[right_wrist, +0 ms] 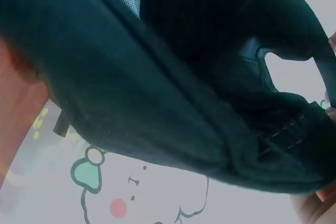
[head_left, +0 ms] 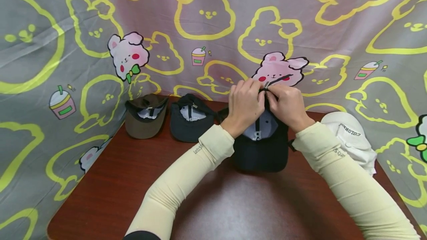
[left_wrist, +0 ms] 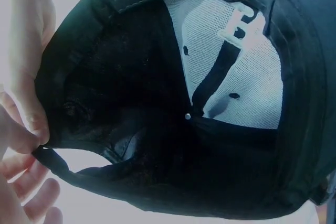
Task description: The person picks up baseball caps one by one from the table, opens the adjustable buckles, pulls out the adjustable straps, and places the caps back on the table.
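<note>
A black baseball cap (head_left: 261, 160) is held up over the table with its brim toward me. Its hollow inside, with a white mesh front panel (left_wrist: 231, 66), faces the left wrist view. My left hand (head_left: 245, 103) pinches the back strap at the cap's top end. Close beside it, my right hand (head_left: 287, 103) pinches the same strap from the other side, knuckles up. A thin dark strap end sticks up above the fingers. In the right wrist view the strap (right_wrist: 326, 74) spans the cap's back opening, with fingertips at the right edge.
On the brown table (head_left: 100, 195), a brown cap (head_left: 143, 127) and a dark cap (head_left: 185, 130) lie in a row at the back left. A white cap (head_left: 347, 136) lies at the right edge. Patterned cloth (head_left: 213, 21) hangs behind and at both sides.
</note>
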The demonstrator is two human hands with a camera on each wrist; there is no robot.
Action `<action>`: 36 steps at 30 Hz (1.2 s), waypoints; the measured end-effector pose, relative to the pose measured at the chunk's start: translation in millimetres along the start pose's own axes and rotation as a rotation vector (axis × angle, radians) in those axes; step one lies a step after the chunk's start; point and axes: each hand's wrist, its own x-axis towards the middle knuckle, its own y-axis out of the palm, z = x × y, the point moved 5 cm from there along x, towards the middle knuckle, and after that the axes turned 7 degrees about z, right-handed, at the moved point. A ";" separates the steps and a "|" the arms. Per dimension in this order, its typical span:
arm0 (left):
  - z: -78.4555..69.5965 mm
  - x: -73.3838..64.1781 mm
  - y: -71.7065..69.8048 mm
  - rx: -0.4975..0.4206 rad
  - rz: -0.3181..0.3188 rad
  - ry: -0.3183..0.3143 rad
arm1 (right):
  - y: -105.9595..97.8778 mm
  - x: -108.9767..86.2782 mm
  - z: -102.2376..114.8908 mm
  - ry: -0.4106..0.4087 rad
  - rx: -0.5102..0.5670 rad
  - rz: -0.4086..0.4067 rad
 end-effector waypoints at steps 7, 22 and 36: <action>-0.3 -0.8 -1.5 -0.020 0.008 0.006 | -1.9 -0.7 0.9 -0.019 -0.026 -0.011; -0.2 -5.4 -2.4 -0.005 0.027 0.030 | -3.6 -2.3 2.9 -0.005 -0.059 -0.006; 3.5 -11.3 2.7 -0.024 0.006 0.028 | -4.0 -1.2 -6.7 0.056 -0.013 -0.018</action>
